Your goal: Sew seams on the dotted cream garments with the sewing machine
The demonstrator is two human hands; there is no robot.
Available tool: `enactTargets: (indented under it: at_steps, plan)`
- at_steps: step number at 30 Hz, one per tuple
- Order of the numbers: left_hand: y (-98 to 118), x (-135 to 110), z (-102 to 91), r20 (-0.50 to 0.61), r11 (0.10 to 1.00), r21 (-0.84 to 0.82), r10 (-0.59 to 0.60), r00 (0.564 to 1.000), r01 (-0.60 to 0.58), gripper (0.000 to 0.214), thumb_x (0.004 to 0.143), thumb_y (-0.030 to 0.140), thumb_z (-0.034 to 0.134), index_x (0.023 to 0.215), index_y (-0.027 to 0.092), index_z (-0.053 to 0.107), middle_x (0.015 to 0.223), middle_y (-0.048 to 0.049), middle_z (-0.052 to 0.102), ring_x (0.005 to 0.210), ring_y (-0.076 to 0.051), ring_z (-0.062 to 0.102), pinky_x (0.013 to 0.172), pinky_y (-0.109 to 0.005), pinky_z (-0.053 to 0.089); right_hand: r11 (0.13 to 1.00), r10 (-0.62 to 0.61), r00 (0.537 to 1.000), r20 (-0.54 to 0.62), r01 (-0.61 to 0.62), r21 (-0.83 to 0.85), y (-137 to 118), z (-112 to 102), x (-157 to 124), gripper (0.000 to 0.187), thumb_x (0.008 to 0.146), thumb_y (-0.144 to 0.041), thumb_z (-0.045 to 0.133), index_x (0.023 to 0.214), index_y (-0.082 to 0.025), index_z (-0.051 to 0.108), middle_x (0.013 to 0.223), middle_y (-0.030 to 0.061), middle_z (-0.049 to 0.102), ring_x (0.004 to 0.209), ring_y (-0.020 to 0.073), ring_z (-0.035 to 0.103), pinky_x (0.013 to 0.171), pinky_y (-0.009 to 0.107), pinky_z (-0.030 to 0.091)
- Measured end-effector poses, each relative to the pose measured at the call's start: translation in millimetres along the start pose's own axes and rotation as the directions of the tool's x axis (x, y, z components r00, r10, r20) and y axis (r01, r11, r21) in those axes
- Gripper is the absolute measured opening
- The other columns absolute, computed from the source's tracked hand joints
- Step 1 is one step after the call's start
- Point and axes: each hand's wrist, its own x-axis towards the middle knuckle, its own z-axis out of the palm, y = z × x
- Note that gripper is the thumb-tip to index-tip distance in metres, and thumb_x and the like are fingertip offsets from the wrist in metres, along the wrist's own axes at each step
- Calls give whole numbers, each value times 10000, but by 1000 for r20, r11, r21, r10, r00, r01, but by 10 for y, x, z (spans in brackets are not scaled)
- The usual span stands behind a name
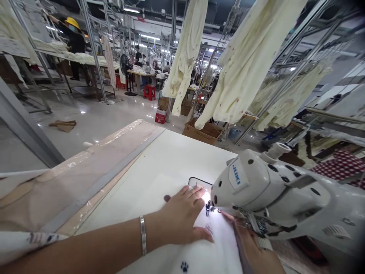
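Left hand [182,220] lies open, flat on the white fabric [199,257], needle [209,207] at its 2 o'clock. Right hand [251,245] is half hidden under the sewing machine [256,186], so I cannot tell its grip.

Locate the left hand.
Head view, lower centre: the left hand lies flat on the white paw-print fabric, fingertips beside the head of the Juki sewing machine.

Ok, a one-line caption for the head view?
Left hand pressed flat on white paw-print fabric at the needle of a sewing machine, right hand alongside under its head.
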Motion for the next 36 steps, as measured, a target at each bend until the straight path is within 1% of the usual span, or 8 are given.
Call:
enactTargets:
  at_steps: [3, 7, 16, 21, 25, 29, 33, 36]
  plan:
    - [-8, -1, -2, 29, 1000, -9, 1, 1000, -1, 832, 799, 745, 392, 1280, 67, 431, 1465, -221, 322, 1395, -313, 224, 1138, -502, 201, 997, 64, 996, -64, -61, 40, 112, 49, 3, 385, 865, -334, 446, 1170, -208, 644, 1021, 99, 714, 990, 292, 661, 655, 349, 605]
    - [-3, 7, -47, 89, 1000, -5, 9, 996, -8, 840, 813, 718, 416, 1327, 55, 377, 1469, -233, 304, 1393, -332, 217, 1126, -522, 212, 996, 78, 997, -17, -77, 49, 158, 86, -21, 334, 842, -303, 450, 1032, -188, 700, 1082, 104, 693, 1036, 299, 637, 783, 392, 576]
    - [13, 19, -52, 91, 1000, 0, 3, 996, -3, 823, 804, 708, 453, 1322, 71, 389, 1461, -214, 334, 1393, -321, 223, 1138, -506, 192, 984, 83, 994, 71, -93, 151, -75, -1, 31, 339, 883, -291, 412, 976, -198, 724, 966, 100, 723, 921, 248, 676, 774, 334, 568]
    - [26, 44, -62, 80, 999, 31, 6, 997, -8, 810, 820, 671, 479, 1346, 67, 361, 1454, -217, 345, 1387, -325, 239, 1124, -521, 220, 982, 171, 978, 116, -179, 66, -251, -72, 94, 401, 885, -456, 439, 1047, -194, 696, 1078, 104, 692, 1023, 275, 644, 832, 408, 555]
    - [159, -190, -93, 85, 996, 83, 4, 996, -12, 742, 881, 640, 383, 1372, 85, 336, 1483, -209, 286, 1394, -321, 222, 1119, -538, 220, 987, -95, 956, 279, 127, -100, -461, -260, -29, 394, 912, -328, 429, 1267, -215, 557, 1293, 82, 573, 1186, 275, 545, 980, 553, 440]
    - [366, -638, -143, 146, 982, 137, 109, 983, -130, 759, 892, 628, 364, 1399, 67, 299, 1499, -204, 231, 1404, -321, 185, 1133, -537, 194, 853, -401, 861, 311, 475, -215, -680, -392, -336, 449, 920, -286, 442, 1355, -175, 444, 1379, 92, 473, 1233, 275, 499, 959, 572, 456]
    - [505, -886, -200, 157, 981, 145, 109, 982, -132, 779, 884, 637, 371, 1411, 71, 279, 1504, -176, 235, 1406, -302, 188, 1145, -526, 179, 805, -460, 828, 321, 542, -243, -827, -301, -549, 747, 908, -400, 440, 1480, -113, 56, 1422, 150, 378, 1256, 336, 459, 866, 607, 494]
    - [553, -926, -206, 159, 988, 106, 94, 983, -111, 763, 880, 644, 372, 1412, 103, 291, 1499, -154, 265, 1398, -281, 228, 1147, -509, 193, 826, -409, 844, 347, 504, -252, -828, -232, -586, 775, 915, -408, 424, 1479, -146, -38, 1427, 140, 373, 1252, 336, 463, 876, 618, 477]
